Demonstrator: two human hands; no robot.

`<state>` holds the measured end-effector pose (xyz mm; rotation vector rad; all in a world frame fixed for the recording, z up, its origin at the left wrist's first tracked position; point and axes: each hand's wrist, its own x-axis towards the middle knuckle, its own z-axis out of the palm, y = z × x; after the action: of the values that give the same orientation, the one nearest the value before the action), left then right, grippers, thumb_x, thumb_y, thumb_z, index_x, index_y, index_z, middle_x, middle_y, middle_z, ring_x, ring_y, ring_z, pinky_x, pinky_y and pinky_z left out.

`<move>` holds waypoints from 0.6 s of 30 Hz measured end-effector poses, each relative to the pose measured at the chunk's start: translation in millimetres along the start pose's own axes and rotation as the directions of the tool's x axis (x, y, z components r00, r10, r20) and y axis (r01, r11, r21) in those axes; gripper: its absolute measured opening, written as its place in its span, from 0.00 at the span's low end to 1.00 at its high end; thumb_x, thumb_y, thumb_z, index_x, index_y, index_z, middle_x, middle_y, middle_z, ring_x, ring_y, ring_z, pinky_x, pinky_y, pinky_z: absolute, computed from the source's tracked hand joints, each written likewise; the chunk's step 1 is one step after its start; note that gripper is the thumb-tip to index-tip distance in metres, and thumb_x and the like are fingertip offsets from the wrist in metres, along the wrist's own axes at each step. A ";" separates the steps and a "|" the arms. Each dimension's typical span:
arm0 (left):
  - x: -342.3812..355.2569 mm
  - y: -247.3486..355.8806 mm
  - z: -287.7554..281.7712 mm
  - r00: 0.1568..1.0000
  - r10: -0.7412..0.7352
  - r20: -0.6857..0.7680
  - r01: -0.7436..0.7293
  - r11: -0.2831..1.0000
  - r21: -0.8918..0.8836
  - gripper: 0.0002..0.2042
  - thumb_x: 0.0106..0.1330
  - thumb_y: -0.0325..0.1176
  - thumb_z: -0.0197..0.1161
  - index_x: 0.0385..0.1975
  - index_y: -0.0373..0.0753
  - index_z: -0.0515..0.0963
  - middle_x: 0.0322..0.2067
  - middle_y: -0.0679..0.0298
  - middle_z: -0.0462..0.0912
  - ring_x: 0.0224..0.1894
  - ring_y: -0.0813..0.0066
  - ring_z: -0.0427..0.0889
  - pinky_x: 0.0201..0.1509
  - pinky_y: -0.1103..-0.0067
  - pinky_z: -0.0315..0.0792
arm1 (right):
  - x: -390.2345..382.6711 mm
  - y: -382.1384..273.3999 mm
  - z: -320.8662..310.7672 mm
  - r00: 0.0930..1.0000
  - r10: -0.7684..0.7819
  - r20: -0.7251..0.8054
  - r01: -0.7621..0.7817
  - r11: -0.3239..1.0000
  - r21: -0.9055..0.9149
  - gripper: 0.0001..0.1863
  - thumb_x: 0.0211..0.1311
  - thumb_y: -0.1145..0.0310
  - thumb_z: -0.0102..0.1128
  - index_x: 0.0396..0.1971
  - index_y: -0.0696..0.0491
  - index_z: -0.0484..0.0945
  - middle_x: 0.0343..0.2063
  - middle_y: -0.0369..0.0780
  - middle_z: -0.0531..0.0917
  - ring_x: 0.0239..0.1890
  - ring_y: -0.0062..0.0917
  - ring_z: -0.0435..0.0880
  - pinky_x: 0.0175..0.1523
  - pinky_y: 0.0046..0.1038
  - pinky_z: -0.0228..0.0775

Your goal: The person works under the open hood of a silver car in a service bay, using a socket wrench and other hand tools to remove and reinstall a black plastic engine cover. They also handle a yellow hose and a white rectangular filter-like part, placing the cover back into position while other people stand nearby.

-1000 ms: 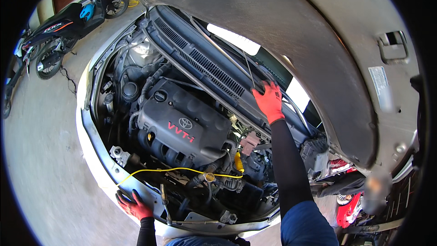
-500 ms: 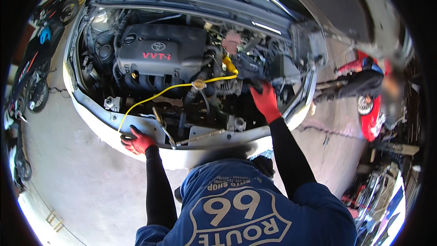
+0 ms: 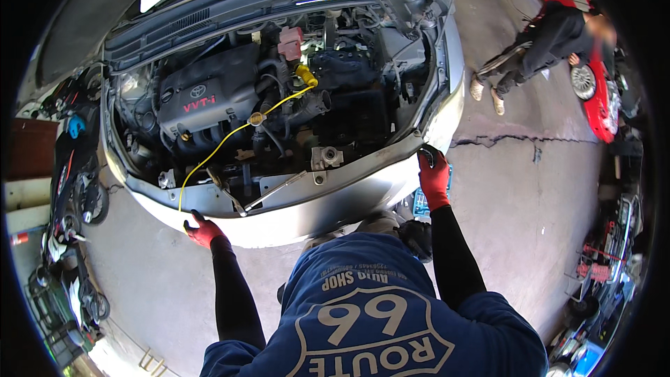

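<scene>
Both my hands wear red gloves with dark fingertips. At the front left edge of the car, my left hand touches the pale bumper, thumb and fingers apart. A thin yellow cord ends close by; it runs across the engine bay to a yellow fitting. Over at the front right corner, my right hand rests on the body edge, fingers apart and partly curled. Between the hands, a long silver ratchet-like tool lies on the front crossmember. The black engine cover sits behind it.
A raised hood stands over the bay. Another person in dark clothes is beside a red car on the right. Motorcycles line the left. A blue tool case is below my right hand.
My right hand has moved from inside the engine bay to the front right body edge. My left hand stays near the cord's end. The view has turned toward the right.
</scene>
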<state>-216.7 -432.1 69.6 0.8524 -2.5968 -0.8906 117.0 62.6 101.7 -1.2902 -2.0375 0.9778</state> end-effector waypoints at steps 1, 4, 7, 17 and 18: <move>-12.3 -0.4 -5.7 0.999 0.037 -0.003 -0.037 0.998 -0.045 0.30 0.68 0.54 0.61 0.61 0.38 0.70 0.57 0.49 0.73 0.62 0.53 0.71 0.63 0.64 0.68 | 5.8 -0.5 1.5 0.999 -0.038 0.009 0.038 0.999 0.017 0.14 0.61 0.66 0.64 0.45 0.55 0.84 0.40 0.43 0.85 0.42 0.32 0.85 0.49 0.31 0.74; -52.6 2.5 -19.1 0.995 0.090 0.035 -0.074 0.945 -0.318 0.20 0.67 0.44 0.66 0.50 0.36 0.77 0.44 0.54 0.77 0.45 0.59 0.76 0.51 0.67 0.71 | 22.2 -6.1 11.3 0.983 -0.081 0.164 0.068 0.994 0.086 0.13 0.60 0.66 0.65 0.43 0.54 0.84 0.40 0.43 0.85 0.42 0.35 0.85 0.49 0.32 0.74; -107.4 10.4 -29.9 0.925 0.378 0.037 -0.372 0.922 -0.108 0.16 0.64 0.31 0.68 0.50 0.36 0.76 0.47 0.57 0.77 0.49 0.64 0.76 0.51 0.70 0.71 | 35.2 -19.4 33.0 0.916 -0.257 0.310 0.240 0.967 0.090 0.16 0.59 0.63 0.66 0.47 0.52 0.82 0.44 0.44 0.84 0.47 0.41 0.82 0.54 0.36 0.73; -130.9 70.1 -43.6 0.678 0.579 0.453 -0.688 0.717 0.113 0.18 0.58 0.39 0.69 0.48 0.45 0.80 0.52 0.60 0.78 0.58 0.54 0.72 0.61 0.63 0.67 | -21.8 -117.0 116.5 0.368 -0.706 0.605 0.650 0.661 0.375 0.22 0.56 0.54 0.68 0.50 0.46 0.81 0.49 0.38 0.82 0.56 0.33 0.77 0.61 0.37 0.69; -124.4 71.3 -40.1 0.544 0.654 0.526 -0.815 0.562 0.143 0.20 0.56 0.41 0.70 0.49 0.46 0.80 0.53 0.61 0.78 0.58 0.55 0.71 0.62 0.63 0.67 | -31.1 -121.8 115.9 0.355 -0.692 0.629 0.656 0.663 0.359 0.22 0.57 0.53 0.68 0.50 0.46 0.81 0.48 0.38 0.82 0.56 0.32 0.77 0.61 0.36 0.69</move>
<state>-133.0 -329.8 138.3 -0.5372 -3.0791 -0.3120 -21.6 -33.9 128.5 0.1923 -2.7291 1.1770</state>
